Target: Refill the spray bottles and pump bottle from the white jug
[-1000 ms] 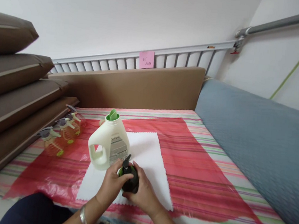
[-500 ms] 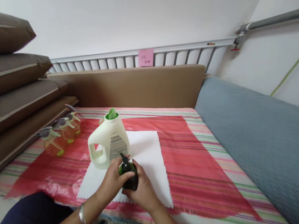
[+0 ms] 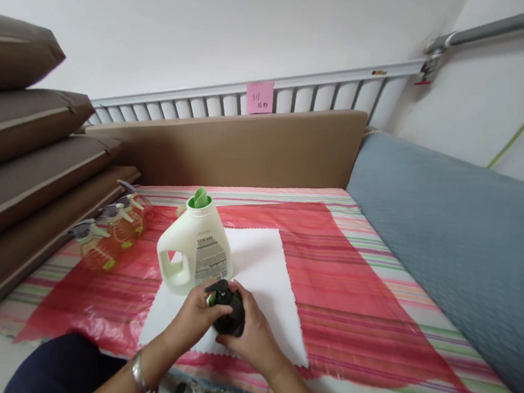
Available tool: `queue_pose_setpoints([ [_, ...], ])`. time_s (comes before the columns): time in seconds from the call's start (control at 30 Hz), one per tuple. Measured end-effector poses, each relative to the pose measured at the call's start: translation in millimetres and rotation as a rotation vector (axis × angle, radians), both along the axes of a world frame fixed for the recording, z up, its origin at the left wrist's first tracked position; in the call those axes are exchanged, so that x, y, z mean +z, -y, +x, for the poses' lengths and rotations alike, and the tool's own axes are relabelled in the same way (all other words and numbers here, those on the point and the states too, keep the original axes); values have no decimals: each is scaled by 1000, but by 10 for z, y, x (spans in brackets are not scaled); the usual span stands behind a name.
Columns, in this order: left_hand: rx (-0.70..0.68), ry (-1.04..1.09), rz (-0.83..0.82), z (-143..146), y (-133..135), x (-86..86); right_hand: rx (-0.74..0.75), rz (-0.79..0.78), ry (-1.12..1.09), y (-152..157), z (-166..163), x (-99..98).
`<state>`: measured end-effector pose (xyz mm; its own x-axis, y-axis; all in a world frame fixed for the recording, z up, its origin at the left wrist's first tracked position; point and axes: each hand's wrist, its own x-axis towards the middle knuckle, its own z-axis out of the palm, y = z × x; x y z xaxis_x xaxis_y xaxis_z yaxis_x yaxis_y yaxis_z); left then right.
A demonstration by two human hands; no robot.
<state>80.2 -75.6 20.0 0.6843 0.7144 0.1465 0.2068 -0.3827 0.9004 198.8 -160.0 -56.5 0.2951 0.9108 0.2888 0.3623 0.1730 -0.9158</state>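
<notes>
Ok, both grips are on the pump bottle (image 3: 230,316). The right grip (image 3: 252,339) wraps the dark body from the right, fingers closed round it. The left grip (image 3: 192,318) pinches the bottle's neck just under the pump head (image 3: 218,287). The bottle sits between the two grips, low over the near part of the white cloth (image 3: 260,269). We can't tell if its base touches the cloth. A white jug (image 3: 193,248) stands just beyond the left grip, green spout uncapped, near it but apart as far as we can see. Spray bottles (image 3: 108,236) sit well off to the left of the left grip. A red sheet (image 3: 355,295) lies under the cloth.

Our read: we're turning the pump at the neck. To do it well:
- Hold the body upright with the right grip.
- Let only the left grip turn.
- Grab the neck, not the nozzle.
- Work over the cloth so drips land there.
- Mind the knuckles near the jug.
</notes>
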Motion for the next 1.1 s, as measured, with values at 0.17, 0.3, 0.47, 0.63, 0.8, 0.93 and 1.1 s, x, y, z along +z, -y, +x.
queue_pose_setpoints([
  [0.17,83,33,81,-1,-4,-18,-28,-28,-7,-19,-7,-12],
  [0.3,-45,25,-5,-24,13,37,-5,18,-5,-19,-8,-2],
  [0.47,125,60,53,-18,73,85,-16,10,20,-20,-31,-16],
  [0.63,268,41,160,-10,89,9,2,18,23,-29,-54,-34],
  [0.8,67,41,118,-47,46,57,-4,-16,-4,-20,-46,-20],
  [0.93,-29,40,-28,-90,29,76,4,14,13,-15,-52,-1],
  [1.1,173,222,-55,-87,19,179,-16,-2,38,-21,-64,-8],
])
